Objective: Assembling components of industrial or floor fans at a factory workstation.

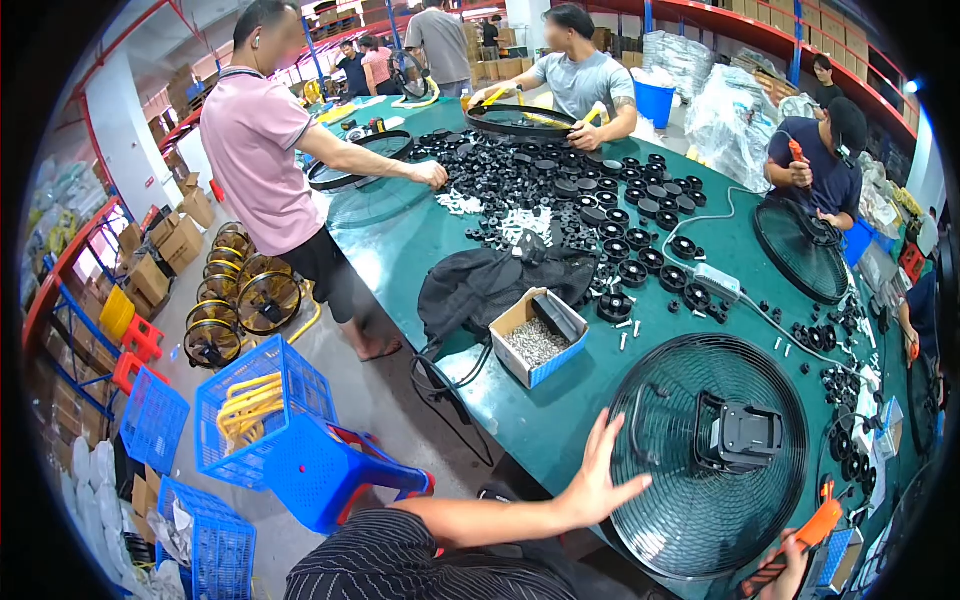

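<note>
A round black wire fan guard (pixel 665 510) lies flat on the green table right in front of me, with a square black motor housing (pixel 748 436) at its middle. My left hand (pixel 597 482) is open, fingers spread, at the guard's left rim; I cannot tell whether it touches the wires. Down at the lower right, my right hand (pixel 792 570) is wrapped round the handle of an orange and black power screwdriver (pixel 822 521), beside the guard's near right edge. Just beyond the guard stands an open box of small metal screws (pixel 528 345), a black block-shaped part (pixel 560 313) resting in it.
Loose black round knobs (pixel 632 272) and white plastic pieces (pixel 525 222) cover the table's middle. A grey cable with a power adapter (pixel 717 282) crosses the right side. A blue stool (pixel 325 485) and blue crate (pixel 265 400) stand at left. Several people work around the table.
</note>
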A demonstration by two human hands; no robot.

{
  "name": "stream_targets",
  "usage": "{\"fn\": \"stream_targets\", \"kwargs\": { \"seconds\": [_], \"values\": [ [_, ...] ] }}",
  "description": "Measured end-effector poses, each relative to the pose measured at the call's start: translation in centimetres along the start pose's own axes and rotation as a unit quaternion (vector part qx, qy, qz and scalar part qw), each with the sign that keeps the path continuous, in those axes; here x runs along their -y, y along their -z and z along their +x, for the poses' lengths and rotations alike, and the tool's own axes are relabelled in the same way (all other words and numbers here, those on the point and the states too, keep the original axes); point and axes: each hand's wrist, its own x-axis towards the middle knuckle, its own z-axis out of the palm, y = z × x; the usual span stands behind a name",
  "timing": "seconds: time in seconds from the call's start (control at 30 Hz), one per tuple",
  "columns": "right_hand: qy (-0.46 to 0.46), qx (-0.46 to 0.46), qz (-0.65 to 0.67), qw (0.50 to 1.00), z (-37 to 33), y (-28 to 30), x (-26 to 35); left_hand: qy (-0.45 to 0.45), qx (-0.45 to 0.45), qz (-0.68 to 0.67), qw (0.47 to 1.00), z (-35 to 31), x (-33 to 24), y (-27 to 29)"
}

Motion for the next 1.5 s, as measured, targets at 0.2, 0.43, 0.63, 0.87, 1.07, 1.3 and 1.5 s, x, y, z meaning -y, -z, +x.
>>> {"fn": "stream_targets", "kwargs": {
  "seconds": [0.2,0.43,0.63,0.87,1.07,1.3,1.5],
  "values": [
    [0.027,-0.017,0.003,0.999,6.4,3.1,-0.8,-0.057,0.068,0.096,0.991,-0.3,-1.2,5.4],
    [0.297,-0.141,-0.024,0.944,-4.6,-1.9,1.2,-0.157,-0.012,0.493,0.856,14.0,-2.4,18.7],
    [0.409,-0.153,-0.051,0.898,-7.7,-6.0,-0.2,0.072,0.213,0.630,0.744,18.2,-1.1,20.2],
    [0.429,-0.118,-0.111,0.888,-8.3,-6.9,-0.7,0.069,0.232,0.618,0.748,19.0,2.1,19.8],
    [0.442,-0.137,-0.108,0.880,-7.9,-7.4,-0.5,0.069,0.251,0.644,0.720,18.6,1.0,19.0],
    [0.446,-0.123,-0.086,0.882,-8.0,-7.8,-0.4,0.053,0.265,0.626,0.731,19.0,1.7,19.1],
    [0.444,-0.107,-0.080,0.886,-8.4,-7.6,0.0,0.002,0.192,0.581,0.791,17.3,1.1,19.5]
  ]
}}
